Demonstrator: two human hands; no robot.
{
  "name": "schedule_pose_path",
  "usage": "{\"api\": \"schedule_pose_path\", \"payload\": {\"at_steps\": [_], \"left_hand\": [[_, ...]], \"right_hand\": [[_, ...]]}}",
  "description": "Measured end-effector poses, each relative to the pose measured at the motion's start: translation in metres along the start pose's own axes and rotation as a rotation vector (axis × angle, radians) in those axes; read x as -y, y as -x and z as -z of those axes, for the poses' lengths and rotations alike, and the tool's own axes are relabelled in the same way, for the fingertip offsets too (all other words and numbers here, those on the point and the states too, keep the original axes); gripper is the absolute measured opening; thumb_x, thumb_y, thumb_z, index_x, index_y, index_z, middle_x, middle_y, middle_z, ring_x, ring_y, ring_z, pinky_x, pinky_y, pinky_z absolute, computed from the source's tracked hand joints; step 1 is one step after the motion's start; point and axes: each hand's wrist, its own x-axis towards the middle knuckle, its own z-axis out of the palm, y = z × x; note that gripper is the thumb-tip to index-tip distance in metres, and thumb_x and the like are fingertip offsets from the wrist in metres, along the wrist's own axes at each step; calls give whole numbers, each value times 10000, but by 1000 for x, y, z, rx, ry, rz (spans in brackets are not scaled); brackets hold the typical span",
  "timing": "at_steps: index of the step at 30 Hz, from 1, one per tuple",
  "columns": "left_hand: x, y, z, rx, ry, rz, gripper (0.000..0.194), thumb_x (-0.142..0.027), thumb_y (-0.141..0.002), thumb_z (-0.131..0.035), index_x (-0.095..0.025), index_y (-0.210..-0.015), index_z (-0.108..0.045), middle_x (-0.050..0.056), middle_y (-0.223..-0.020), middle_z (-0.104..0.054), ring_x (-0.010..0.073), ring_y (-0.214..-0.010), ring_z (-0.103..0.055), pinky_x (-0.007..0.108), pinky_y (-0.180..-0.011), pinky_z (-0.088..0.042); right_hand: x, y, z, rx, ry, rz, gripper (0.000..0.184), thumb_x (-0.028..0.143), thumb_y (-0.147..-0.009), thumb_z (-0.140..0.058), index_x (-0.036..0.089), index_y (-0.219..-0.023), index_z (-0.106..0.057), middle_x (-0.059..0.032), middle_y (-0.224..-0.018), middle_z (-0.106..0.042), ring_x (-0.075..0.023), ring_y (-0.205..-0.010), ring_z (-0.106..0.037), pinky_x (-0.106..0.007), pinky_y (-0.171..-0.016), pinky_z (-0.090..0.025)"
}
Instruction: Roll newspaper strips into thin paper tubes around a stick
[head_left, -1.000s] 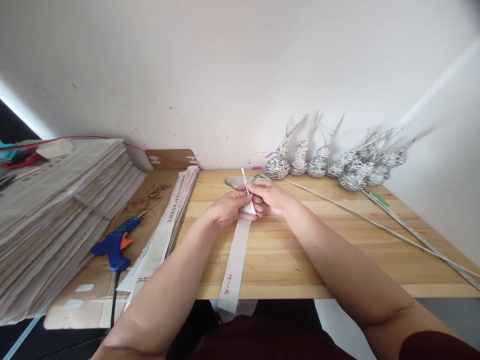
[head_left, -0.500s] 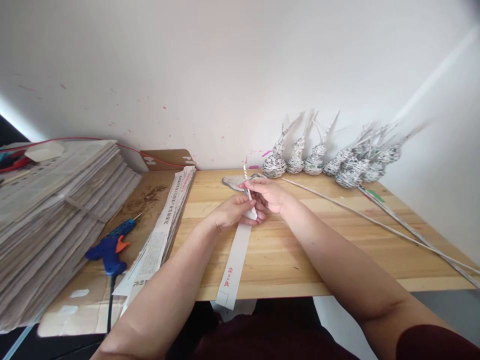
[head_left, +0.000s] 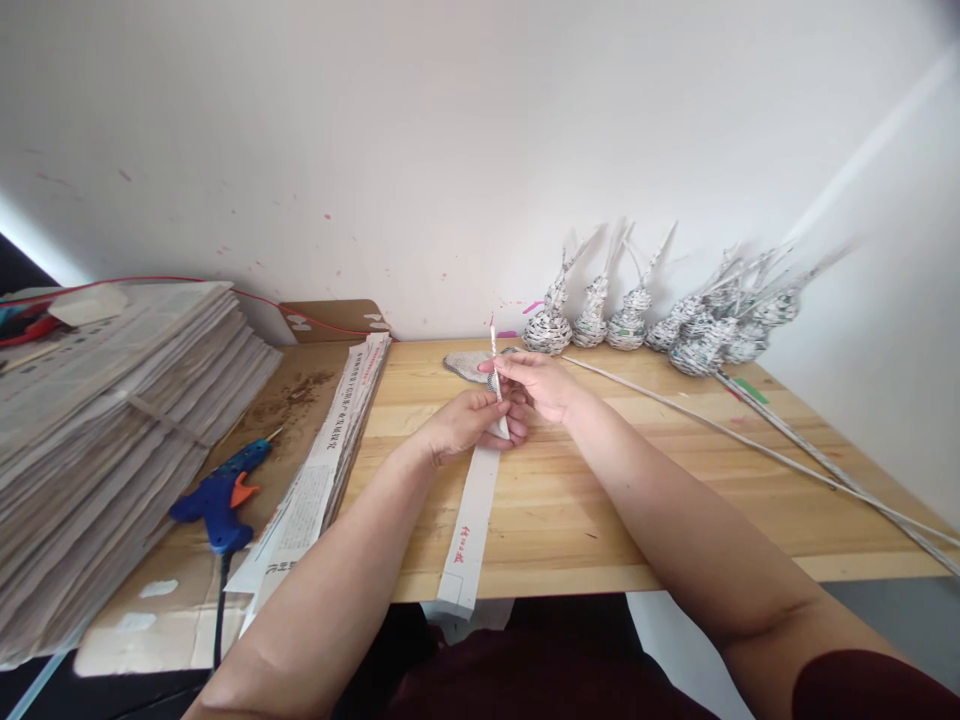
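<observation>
A paper strip [head_left: 469, 530] with red writing runs from my hands toward the table's front edge, its near end hanging over. Its upper part is rolled into a thin, pointed tube that stands up between my fingers. My left hand [head_left: 474, 420] is closed on the strip where the flat part meets the roll. Thumb and fingertips of my right hand [head_left: 532, 388] pinch the rolled part higher up, with the other fingers curled beneath. Just behind my hands lies a grey cloth pad [head_left: 463, 364], partly covered by them.
Woven paper gourds [head_left: 547, 330] line the wall at the back right. Long paper rods [head_left: 697, 425] cross the table's right side. To the left are newspaper strips [head_left: 330, 440], a blue glue gun [head_left: 221, 495] on cardboard and a tied newspaper stack [head_left: 112, 440].
The rolled tube has turned slightly and stands more upright. The strip's lower end has shifted a little to the right. Both hands keep nearly the same place.
</observation>
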Motion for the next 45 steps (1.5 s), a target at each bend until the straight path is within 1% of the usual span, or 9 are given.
{"api": "schedule_pose_path", "payload": {"at_steps": [5, 9, 15, 19, 24, 29, 35, 40, 45], "left_hand": [[1, 0, -1, 17, 12, 4, 356, -445, -765, -688, -119, -906, -685, 153, -884, -719, 207, -812, -681, 355, -783, -523], [1, -1, -1, 0, 16, 8, 366, -452, -759, -692, -120, -916, -685, 146, -874, -720, 206, -805, -683, 363, -791, -525], [3, -2, 1, 26, -18, 7, 374, -461, -770, -677, -123, -929, -693, 155, -913, -714, 215, -842, -679, 358, -784, -528], [4, -2, 1, 28, -16, -3, 382, -470, -772, -670, -125, -934, -692, 150, -906, -714, 212, -837, -677, 352, -773, -531], [5, 0, -2, 46, -14, -14, 341, -447, -776, -673, -129, -895, -693, 145, -894, -716, 200, -818, -674, 339, -767, -527], [4, 1, -4, 33, -7, -2, 336, -435, -787, -665, -115, -886, -695, 155, -916, -709, 205, -842, -673, 356, -792, -525], [4, 1, -4, 43, -19, 0, 335, -433, -786, -667, -117, -893, -691, 145, -899, -708, 209, -843, -672, 358, -790, -527], [5, 0, -1, 33, -8, 3, 351, -443, -796, -654, -123, -936, -681, 141, -929, -705, 205, -864, -669, 369, -811, -524], [3, 0, -2, 33, -17, 38, 372, -457, -781, -667, -118, -934, -667, 142, -923, -707, 217, -864, -673, 381, -796, -526]], "right_hand": [[-1, -1, -3, -185, -33, 6, 380, 414, -521, -842, 164, -638, -581, 50, -550, -491, -70, -506, -414, -196, -414, -259], [0, 0, -3, -38, -6, -6, 379, 481, -591, -788, 153, -715, -645, 24, -594, -525, -80, -533, -446, -193, -407, -249], [-1, 0, -4, -154, 4, 15, 374, 448, -537, -822, 157, -648, -613, 37, -555, -511, -75, -500, -421, -206, -417, -272], [0, 0, -4, -8, 13, -1, 383, 484, -604, -775, 150, -764, -678, 26, -590, -530, -80, -524, -432, -204, -414, -251], [2, 0, -4, -189, -42, 2, 374, 416, -513, -841, 161, -631, -593, 56, -530, -463, -62, -489, -372, -203, -408, -212], [1, 0, -2, -45, 4, -17, 392, 499, -605, -776, 150, -752, -673, 22, -593, -511, -78, -535, -431, -192, -402, -211], [1, 0, -4, -200, 11, -4, 383, 459, -539, -824, 157, -668, -626, 33, -569, -522, -69, -507, -418, -197, -413, -240], [2, 1, -3, -14, 30, -31, 399, 504, -601, -778, 142, -732, -672, 20, -586, -531, -76, -525, -443, -196, -411, -250], [0, 1, -4, -170, 2, 20, 384, 440, -520, -840, 155, -644, -614, 39, -555, -518, -66, -506, -421, -196, -421, -261]]}}
